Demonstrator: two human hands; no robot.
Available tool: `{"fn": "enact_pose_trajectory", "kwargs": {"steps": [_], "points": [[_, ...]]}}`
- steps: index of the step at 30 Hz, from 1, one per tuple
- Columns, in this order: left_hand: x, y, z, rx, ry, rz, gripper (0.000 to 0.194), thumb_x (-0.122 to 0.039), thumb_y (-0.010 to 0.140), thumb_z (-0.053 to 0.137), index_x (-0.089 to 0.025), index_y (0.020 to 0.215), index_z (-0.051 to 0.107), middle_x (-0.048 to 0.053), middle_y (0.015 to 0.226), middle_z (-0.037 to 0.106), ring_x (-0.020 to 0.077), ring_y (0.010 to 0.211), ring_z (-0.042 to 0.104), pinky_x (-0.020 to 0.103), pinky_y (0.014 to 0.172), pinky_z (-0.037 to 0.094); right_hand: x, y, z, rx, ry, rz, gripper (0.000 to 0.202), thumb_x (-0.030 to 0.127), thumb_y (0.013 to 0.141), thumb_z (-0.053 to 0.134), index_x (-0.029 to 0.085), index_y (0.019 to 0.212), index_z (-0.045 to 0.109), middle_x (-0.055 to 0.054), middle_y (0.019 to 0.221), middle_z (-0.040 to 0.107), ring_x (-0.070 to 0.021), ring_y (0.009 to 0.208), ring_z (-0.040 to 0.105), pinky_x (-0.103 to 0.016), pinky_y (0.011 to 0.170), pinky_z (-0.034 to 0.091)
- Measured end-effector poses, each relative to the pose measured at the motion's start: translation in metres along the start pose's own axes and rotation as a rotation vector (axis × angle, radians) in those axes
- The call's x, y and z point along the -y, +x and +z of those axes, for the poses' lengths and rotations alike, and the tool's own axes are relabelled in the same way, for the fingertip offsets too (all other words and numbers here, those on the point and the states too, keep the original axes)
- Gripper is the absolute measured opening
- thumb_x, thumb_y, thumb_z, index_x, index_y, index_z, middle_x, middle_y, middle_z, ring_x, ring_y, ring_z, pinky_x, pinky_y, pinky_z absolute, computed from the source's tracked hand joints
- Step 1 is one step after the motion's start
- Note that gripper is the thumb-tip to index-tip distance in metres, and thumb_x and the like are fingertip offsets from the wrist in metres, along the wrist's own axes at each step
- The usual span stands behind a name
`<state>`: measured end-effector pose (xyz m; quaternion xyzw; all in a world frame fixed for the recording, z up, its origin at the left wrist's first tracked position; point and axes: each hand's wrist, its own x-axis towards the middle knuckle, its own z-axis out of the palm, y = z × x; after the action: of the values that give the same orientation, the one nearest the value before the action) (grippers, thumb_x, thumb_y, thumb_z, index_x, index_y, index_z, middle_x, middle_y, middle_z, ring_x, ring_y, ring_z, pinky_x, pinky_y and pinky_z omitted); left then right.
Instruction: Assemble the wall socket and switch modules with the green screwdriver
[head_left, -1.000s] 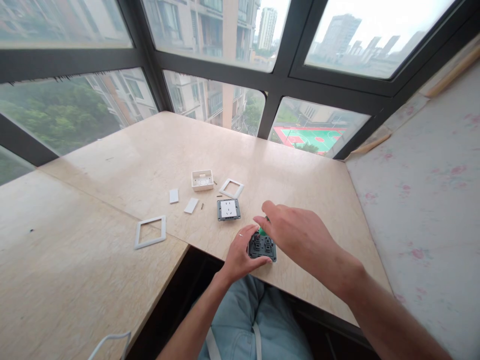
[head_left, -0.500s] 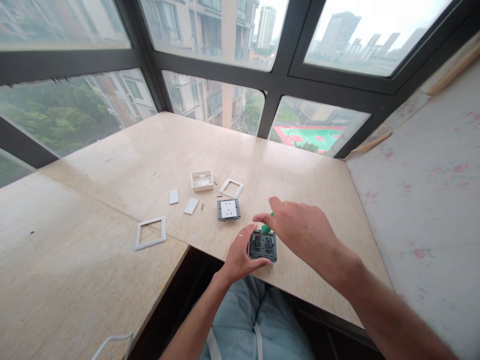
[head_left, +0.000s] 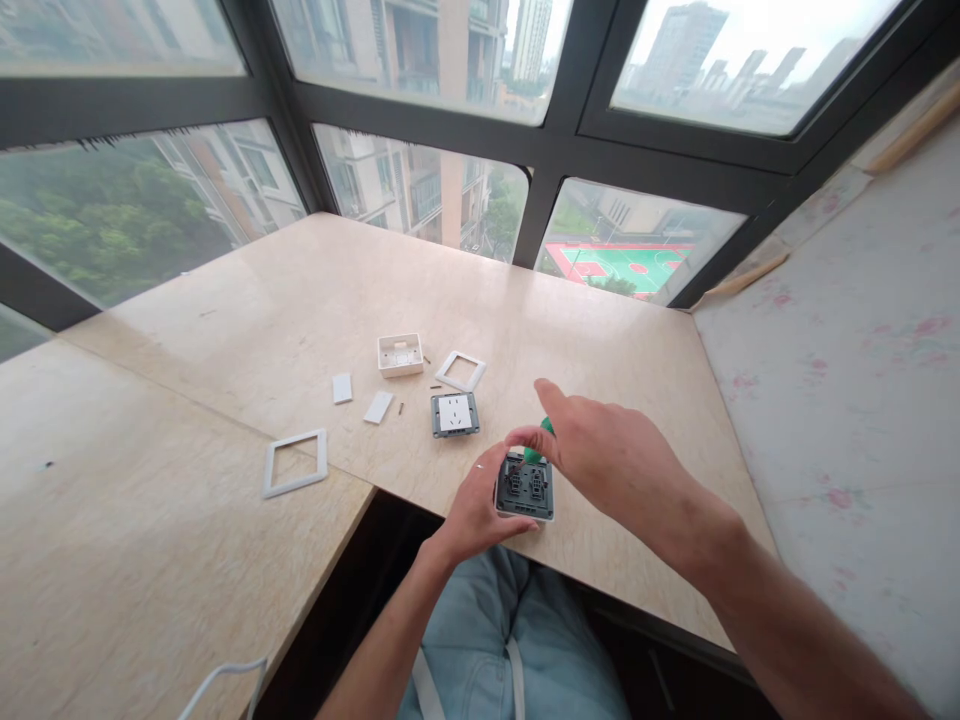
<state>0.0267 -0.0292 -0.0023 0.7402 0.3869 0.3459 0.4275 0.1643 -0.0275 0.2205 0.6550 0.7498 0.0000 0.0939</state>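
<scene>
Near the counter's front edge lies a dark grey switch module [head_left: 526,489] on a white base. My left hand [head_left: 478,505] grips it from the left, thumb along the near side and fingers at the far corner. In my right hand [head_left: 600,440] is a screwdriver with a green handle [head_left: 534,454], its shaft slanting down to the module's upper left part. The tip is too small to make out. Just beyond, a white socket module with a grey frame [head_left: 454,414] lies face up, touched by neither hand.
A white mounting box [head_left: 400,355], a small white frame [head_left: 460,371], two white cover plates [head_left: 342,388] and several screws [head_left: 400,408] lie on the counter [head_left: 262,310]. To the left is a larger white frame [head_left: 295,463]. A white cable [head_left: 225,670] crosses the near left edge. Windows and a papered wall border the counter.
The view has shifted slightly. My right hand has turned a little with the screwdriver, while my left hand keeps its hold on the switch module.
</scene>
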Motion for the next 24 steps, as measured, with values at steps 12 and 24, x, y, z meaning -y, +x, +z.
{"fn": "enact_pose_trajectory", "kwargs": {"steps": [12,24], "points": [[0.002,-0.001,0.002,0.004,0.037,0.030,0.099,-0.043,0.068,0.088,-0.026,0.149,0.036,0.016,0.151,0.047,0.0391,0.142,0.042,0.061,0.116,0.037,-0.019,-0.007,0.009,-0.123,0.299,-0.419,0.026,0.013,0.093,0.055,0.019,0.118,0.060,-0.014,0.131,0.059,-0.0260,0.114,0.063,-0.034,0.084,0.055],[0.000,-0.002,0.002,-0.025,0.048,0.047,0.091,-0.043,0.069,0.087,-0.024,0.145,0.041,0.016,0.147,0.050,0.0392,0.139,0.046,0.060,0.112,0.041,-0.014,-0.006,0.010,-0.162,0.227,-0.547,0.026,0.001,0.091,0.050,0.017,0.107,0.063,-0.012,0.121,0.064,-0.0249,0.112,0.063,-0.037,0.089,0.052]]}}
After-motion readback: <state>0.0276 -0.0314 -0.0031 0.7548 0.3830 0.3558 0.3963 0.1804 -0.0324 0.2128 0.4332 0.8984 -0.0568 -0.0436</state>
